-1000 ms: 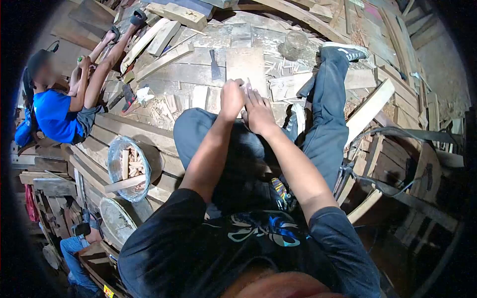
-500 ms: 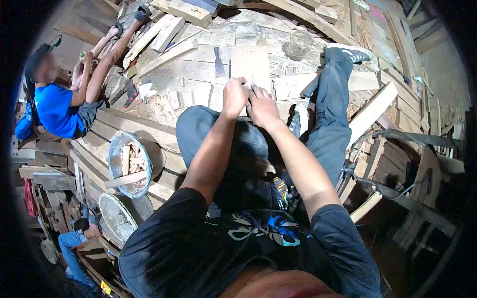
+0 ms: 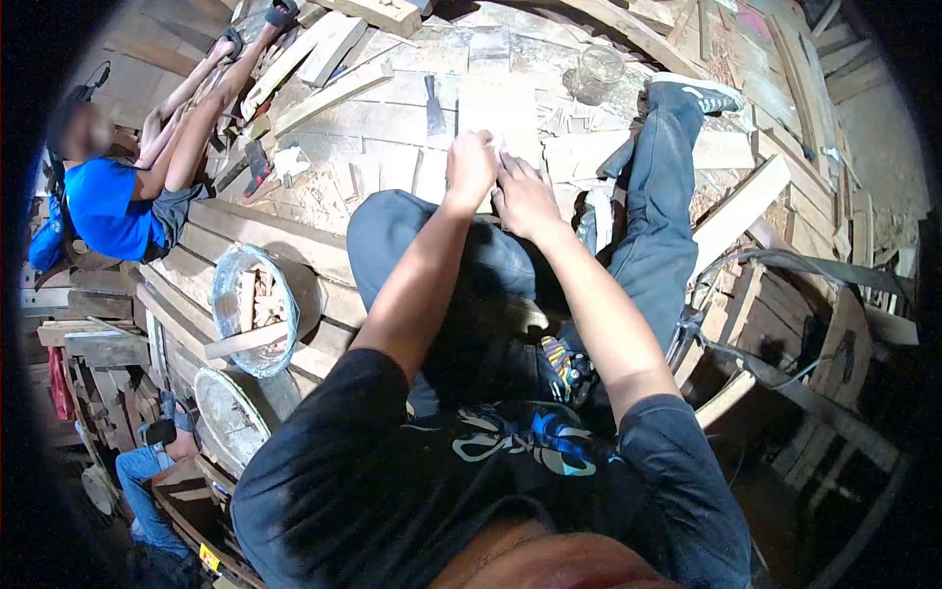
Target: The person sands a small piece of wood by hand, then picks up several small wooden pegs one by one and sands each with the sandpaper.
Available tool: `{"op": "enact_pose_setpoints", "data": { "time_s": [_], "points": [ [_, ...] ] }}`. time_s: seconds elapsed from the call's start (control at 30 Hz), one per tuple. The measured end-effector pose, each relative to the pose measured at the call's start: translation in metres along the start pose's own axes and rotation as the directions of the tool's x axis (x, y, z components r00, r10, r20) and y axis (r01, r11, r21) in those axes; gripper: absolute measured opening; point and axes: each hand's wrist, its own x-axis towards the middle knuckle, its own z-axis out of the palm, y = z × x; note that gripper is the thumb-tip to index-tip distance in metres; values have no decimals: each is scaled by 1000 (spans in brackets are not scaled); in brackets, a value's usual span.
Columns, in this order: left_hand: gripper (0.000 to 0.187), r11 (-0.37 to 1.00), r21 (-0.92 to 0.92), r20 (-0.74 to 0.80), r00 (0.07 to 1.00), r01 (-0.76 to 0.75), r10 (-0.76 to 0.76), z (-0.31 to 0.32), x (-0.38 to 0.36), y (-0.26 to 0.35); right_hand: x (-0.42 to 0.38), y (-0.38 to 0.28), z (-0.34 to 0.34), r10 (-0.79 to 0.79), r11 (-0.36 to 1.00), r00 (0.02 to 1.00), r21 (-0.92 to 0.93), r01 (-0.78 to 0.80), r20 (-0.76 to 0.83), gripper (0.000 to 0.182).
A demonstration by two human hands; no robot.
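Observation:
A pale flat board (image 3: 498, 103) lies on the wooden floor in front of my legs. My left hand (image 3: 471, 169) is closed at the board's near end, around something I cannot make out. Just right of it, my right hand (image 3: 527, 199) lies with fingers extended forward, their tips close to the left hand. A small whitish patch shows between the two hands, too bright to identify. Left of the board, a dark flat-bladed tool (image 3: 434, 106) rests on the floor.
A bucket of wood pieces (image 3: 253, 312) and a round container (image 3: 231, 420) stand left. A person in blue (image 3: 113, 206) sits at far left; another person's leg (image 3: 147, 496) shows below. A glass jar (image 3: 599, 69), timber (image 3: 738, 211) and a dark cable (image 3: 775, 263) lie right.
Both hands have shifted slightly, with the right hand's fingers more extended. The seated person's arms now reach toward their feet. The whole view has moved a little.

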Motion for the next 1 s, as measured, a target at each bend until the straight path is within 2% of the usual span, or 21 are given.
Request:
{"op": "enact_pose_setpoints", "data": {
  "time_s": [0.07, 0.13, 0.17, 0.2, 0.27, 0.37, 0.5, 0.67, 0.73, 0.83, 0.87, 0.93, 1.0],
  "points": [
    [20, 998, -10, -73, 996, -57, 56, 10, 11, -1, -1, -1, -3, -8, 1000, 999, 18, 7, 31, 54],
    [20, 999, -15, -52, 998, -46, 46, 8, 11, 0, -1, 2, -3, -3, 1000, 998, -26, 5, 69, 54],
    [21, 999, -15, -39, 999, -37, 36, 5, 7, -3, -1, 3, -2, 3, 1000, 998, 8, -3, 55, 52],
    [21, 997, 22, -21, 997, -73, 74, 7, 0, -11, -2, 2, -7, -2, 1000, 997, 10, 1, 79, 52],
    [22, 1000, -4, 80, 997, 22, -22, -1, -12, -8, -2, 3, -7, -14, 999, 998, 30, 12, 54, 53],
    [23, 1000, 4, 17, 1000, -20, 20, 0, -5, -5, -1, 1, 2, -5, 1000, 999, 12, 5, 35, 54],
    [23, 999, -20, -76, 997, -35, 33, 9, 13, 0, -2, -4, -8, 14, 1000, 996, -26, -12, 93, 56],
    [23, 999, 29, 104, 994, -18, 15, -17, -16, 5, -1, -1, -4, 35, 999, 992, -42, -31, 119, 56],
    [22, 999, 17, 25, 999, -44, 44, -12, -17, 1, 0, -3, -2, 48, 999, 994, -10, -47, 100, 56],
    [20, 998, 20, -11, 998, 58, -58, -2, 4, 12, -2, -6, -5, 62, 998, 988, -13, -61, 139, 55],
    [25, 999, 20, 82, 995, 48, -49, -7, 13, 17, 1, -6, -9, 67, 998, 986, -25, -64, 154, 55],
    [26, 990, 8, 108, 984, 139, -139, 2, 31, 10, 2, -1, -7, 68, 997, 980, 30, -75, 187, 56],
    [33, 980, -184, -120, 988, 74, -98, 13, 43, -7, 4, 4, -14, 65, 990, 980, 110, -87, 189, 55]
  ]
}}
